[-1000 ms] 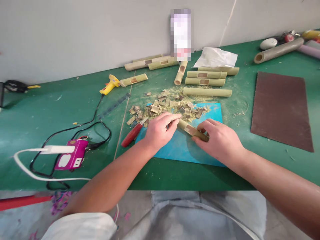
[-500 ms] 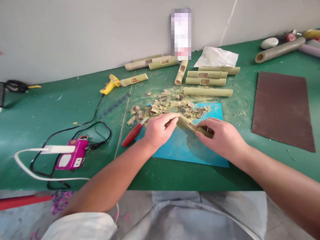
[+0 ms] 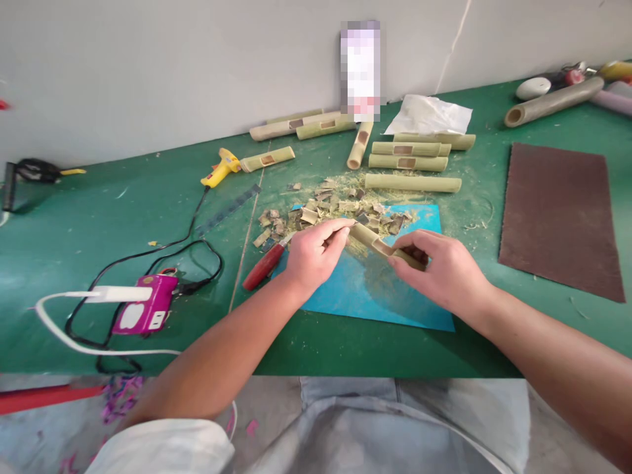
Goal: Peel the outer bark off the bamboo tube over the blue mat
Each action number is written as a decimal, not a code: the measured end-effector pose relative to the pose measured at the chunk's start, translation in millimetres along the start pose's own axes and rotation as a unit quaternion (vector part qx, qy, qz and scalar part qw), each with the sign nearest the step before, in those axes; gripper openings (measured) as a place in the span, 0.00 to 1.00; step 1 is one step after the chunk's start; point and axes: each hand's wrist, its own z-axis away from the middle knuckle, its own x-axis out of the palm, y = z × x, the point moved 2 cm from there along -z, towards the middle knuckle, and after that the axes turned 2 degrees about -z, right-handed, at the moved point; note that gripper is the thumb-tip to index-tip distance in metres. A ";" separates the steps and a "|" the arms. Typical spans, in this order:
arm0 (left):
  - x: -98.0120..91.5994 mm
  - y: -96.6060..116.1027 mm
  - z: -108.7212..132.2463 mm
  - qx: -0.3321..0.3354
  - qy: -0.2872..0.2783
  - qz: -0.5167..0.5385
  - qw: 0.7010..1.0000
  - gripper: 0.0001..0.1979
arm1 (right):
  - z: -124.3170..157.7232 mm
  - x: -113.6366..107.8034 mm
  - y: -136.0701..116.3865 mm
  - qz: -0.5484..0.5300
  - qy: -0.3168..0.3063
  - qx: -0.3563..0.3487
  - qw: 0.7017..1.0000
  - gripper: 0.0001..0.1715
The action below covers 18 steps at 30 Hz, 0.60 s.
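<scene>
Both bare forearms [image 3: 237,349] reach forward and inward. The left hand [image 3: 316,253] curls, thumb and forefinger close together; the right hand [image 3: 442,263] bends its fingers [image 3: 417,240] opposite its thumb.

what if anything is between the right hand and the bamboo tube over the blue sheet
Nothing visible: the right hand already grips one end of the bamboo tube. The left hand is at the opposite end.

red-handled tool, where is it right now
In the head view, the red-handled tool lies left of centre, just left of the person's left hand, at the near edge of the pile of bamboo chips.
</scene>
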 end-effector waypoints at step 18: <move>2.6 -9.3 -1.4 -0.124 0.014 0.169 0.978 0.14 | -1.2 0.3 -0.1 0.000 -0.006 0.002 1.000 0.08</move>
